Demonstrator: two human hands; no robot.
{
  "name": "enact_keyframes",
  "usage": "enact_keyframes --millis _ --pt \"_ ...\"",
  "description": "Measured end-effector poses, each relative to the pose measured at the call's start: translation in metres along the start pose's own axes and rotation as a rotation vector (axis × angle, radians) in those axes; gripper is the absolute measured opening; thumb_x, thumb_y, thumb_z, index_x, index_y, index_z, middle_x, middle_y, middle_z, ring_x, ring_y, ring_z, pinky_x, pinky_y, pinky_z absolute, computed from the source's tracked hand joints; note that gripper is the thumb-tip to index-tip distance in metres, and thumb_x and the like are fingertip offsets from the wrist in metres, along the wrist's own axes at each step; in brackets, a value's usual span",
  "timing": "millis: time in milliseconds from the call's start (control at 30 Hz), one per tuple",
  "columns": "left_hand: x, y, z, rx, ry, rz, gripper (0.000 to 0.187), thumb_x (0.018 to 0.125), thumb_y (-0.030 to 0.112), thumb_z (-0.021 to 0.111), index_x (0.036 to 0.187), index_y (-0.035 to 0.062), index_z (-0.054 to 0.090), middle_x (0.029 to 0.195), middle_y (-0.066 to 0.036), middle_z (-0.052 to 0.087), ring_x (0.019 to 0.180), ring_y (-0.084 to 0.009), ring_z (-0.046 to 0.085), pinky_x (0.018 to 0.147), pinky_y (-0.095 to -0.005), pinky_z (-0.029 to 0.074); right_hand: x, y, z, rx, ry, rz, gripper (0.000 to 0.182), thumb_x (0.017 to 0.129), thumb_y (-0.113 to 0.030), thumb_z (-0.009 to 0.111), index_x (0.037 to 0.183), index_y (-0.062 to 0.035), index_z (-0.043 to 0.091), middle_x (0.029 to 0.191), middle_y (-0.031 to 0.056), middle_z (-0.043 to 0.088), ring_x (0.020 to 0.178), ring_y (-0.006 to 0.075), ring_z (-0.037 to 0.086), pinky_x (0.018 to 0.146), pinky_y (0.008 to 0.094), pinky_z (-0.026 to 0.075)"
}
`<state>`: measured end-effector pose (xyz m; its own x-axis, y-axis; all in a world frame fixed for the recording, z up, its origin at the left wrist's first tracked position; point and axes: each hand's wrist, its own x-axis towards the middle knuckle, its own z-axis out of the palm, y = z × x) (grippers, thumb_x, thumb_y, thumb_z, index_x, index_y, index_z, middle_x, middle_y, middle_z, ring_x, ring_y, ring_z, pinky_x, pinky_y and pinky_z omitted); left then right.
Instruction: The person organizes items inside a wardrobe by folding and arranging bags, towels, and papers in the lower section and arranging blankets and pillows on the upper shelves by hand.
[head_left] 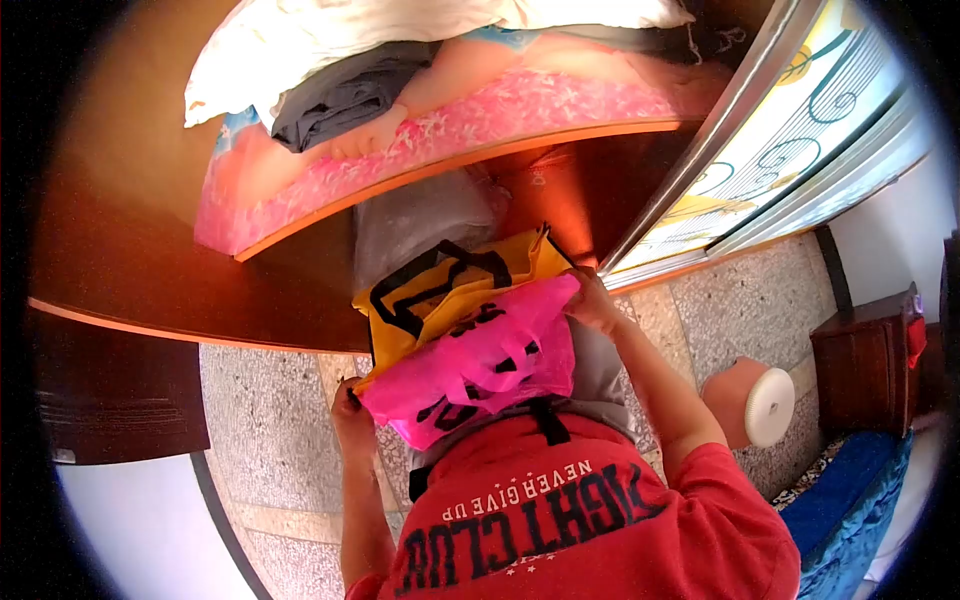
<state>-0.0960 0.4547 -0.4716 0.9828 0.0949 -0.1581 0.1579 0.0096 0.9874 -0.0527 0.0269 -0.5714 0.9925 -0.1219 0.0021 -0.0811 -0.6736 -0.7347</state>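
Observation:
A bright pink bag [500, 365] with black lettering is spread out in front of my body. At its lower left corner my left hand [350, 405] is closed on the edge. My right hand [594, 300] pinches the upper right corner. Directly behind the pink bag, and partly covered by it, is a yellow bag [405, 345] with black handles and black trim. It leans at the front of the cabinet's lower compartment and overlaps both hands' grip area in this view.
A translucent grey plastic bundle [425, 220] and an orange-red item [550, 205] lie inside the compartment. On the shelf [500, 110] above are dark folded cloth [350, 95] and white fabric [400, 30]. A sliding door [760, 140], a pink bin [730, 400] and a wooden cabinet [865, 360] stand right.

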Motion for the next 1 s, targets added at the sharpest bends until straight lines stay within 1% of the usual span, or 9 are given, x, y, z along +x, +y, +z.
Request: enact_keyframes --millis 100,233,300,500,700,767,833,967,1000 --pt "-0.002 -0.008 -0.002 0.158 -0.048 0.031 0.017 0.093 0.009 0.048 0.106 0.0010 0.055 0.099 -0.006 0.060 0.092 -0.0151 0.057 0.083 -0.0279 0.048 0.001 0.000 0.006 0.018 -0.071 -0.021 0.048 0.068 -0.025 0.075 0.109 -0.0066 0.060 0.117 0.0216 0.053 0.108 0.0389 0.051 0.093 0.0411 0.043" --pt "-0.001 -0.014 -0.008 0.060 -0.022 -0.022 0.018 0.091 0.007 0.052 0.107 0.0005 0.055 0.100 -0.006 0.060 0.092 -0.0149 0.057 0.083 -0.0284 0.047 0.001 0.003 0.014 0.146 -0.146 0.079 0.046 0.069 -0.025 0.076 0.109 -0.0065 0.062 0.115 0.0235 0.053 0.109 0.0392 0.049 0.094 0.0409 0.042" --pt "0.001 -0.012 -0.006 0.058 -0.007 -0.055 0.021 0.090 0.007 0.054 0.111 0.0006 0.055 0.101 -0.006 0.060 0.093 -0.0148 0.057 0.085 -0.0284 0.046 -0.003 -0.002 0.023 0.301 0.211 0.016 0.038 0.069 -0.025 0.076 0.100 -0.0061 0.065 0.105 0.0219 0.059 0.104 0.0369 0.054 0.091 0.0412 0.043" --pt "0.005 -0.016 -0.002 0.017 0.117 -0.086 0.019 0.087 0.002 0.055 0.106 -0.0025 0.057 0.096 -0.006 0.062 0.085 -0.0121 0.058 0.074 -0.0247 0.047 -0.001 -0.011 0.010 0.167 -0.018 -0.043 0.017 0.079 -0.012 0.065 0.092 -0.0031 0.061 0.088 0.0149 0.062 0.086 0.0286 0.059 0.077 0.0373 0.046" --pt "0.006 -0.007 0.001 -0.127 0.120 -0.139 0.018 0.087 0.002 0.057 0.105 -0.0016 0.057 0.097 -0.007 0.062 0.085 -0.0132 0.059 0.074 -0.0255 0.048 -0.002 -0.034 -0.003 0.351 0.124 0.013 0.003 0.082 -0.004 0.052 0.085 -0.0017 0.053 0.075 0.0110 0.054 0.068 0.0206 0.053 0.062 0.0350 0.044" --pt "0.007 -0.001 0.003 -0.098 0.118 -0.154 0.018 0.087 0.002 0.057 0.104 -0.0015 0.057 0.097 -0.007 0.062 0.083 -0.0134 0.059 0.072 -0.0257 0.049 0.001 -0.044 -0.014 0.301 0.090 0.040 0.004 0.083 -0.003 0.050 0.086 -0.0015 0.052 0.074 0.0103 0.053 0.070 0.0181 0.052 0.062 0.0332 0.043" --pt "0.011 0.000 0.001 -0.074 0.115 -0.148 0.016 0.087 0.004 0.059 0.101 -0.0014 0.058 0.095 -0.007 0.062 0.079 -0.0131 0.059 0.068 -0.0252 0.049 0.005 -0.049 -0.025 0.231 0.226 -0.149 0.005 0.083 -0.002 0.049 0.087 -0.0013 0.052 0.073 0.0098 0.052 0.071 0.0160 0.051 0.062 0.0320 0.043" --pt "0.008 -0.002 -0.010 -0.122 0.120 -0.177 0.016 0.087 0.005 0.059 0.101 -0.0011 0.056 0.091 -0.006 0.062 0.074 -0.0122 0.059 0.064 -0.0249 0.049 -0.002 -0.046 -0.050 0.426 0.059 0.061 0.019 0.083 -0.001 0.054 0.102 0.0000 0.051 0.087 0.0108 0.058 0.083 0.0164 0.055 0.072 0.0317 0.046" --pt "0.009 -0.013 -0.018 -0.114 0.100 -0.206 0.016 0.088 0.006 0.058 0.102 -0.0009 0.054 0.090 -0.005 0.061 0.075 -0.0119 0.058 0.064 -0.0251 0.049 -0.006 -0.054 -0.058 0.439 -0.018 0.106 0.031 0.084 -0.003 0.057 0.114 0.0008 0.049 0.099 0.0132 0.061 0.093 0.0176 0.057 0.080 0.0303 0.046"
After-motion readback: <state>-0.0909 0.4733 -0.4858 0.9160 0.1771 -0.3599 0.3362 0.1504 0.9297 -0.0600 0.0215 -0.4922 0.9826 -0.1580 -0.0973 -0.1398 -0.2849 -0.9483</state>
